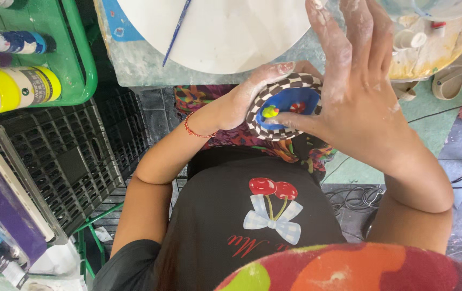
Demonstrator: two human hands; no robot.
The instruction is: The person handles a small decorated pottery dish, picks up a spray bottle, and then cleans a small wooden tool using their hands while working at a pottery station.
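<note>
A small round dish (285,105) with a brown-and-white chequered rim and a blue inside sits over my lap, tilted toward me. Inside it are a yellow-green blob and a red one. My left hand (244,99), dusted white, cups the dish from the left and underneath, fingers curled over its top edge. My right hand (357,91), also dusted white, has its thumb on the dish's lower right rim while its fingers spread upward, apart from one another.
A white round board (225,32) with a thin blue brush (176,32) lies on the table ahead. A green tray (72,64) with paint bottles (18,86) is at the left, above black plastic crates (64,161). Cables (360,199) lie on the floor at right.
</note>
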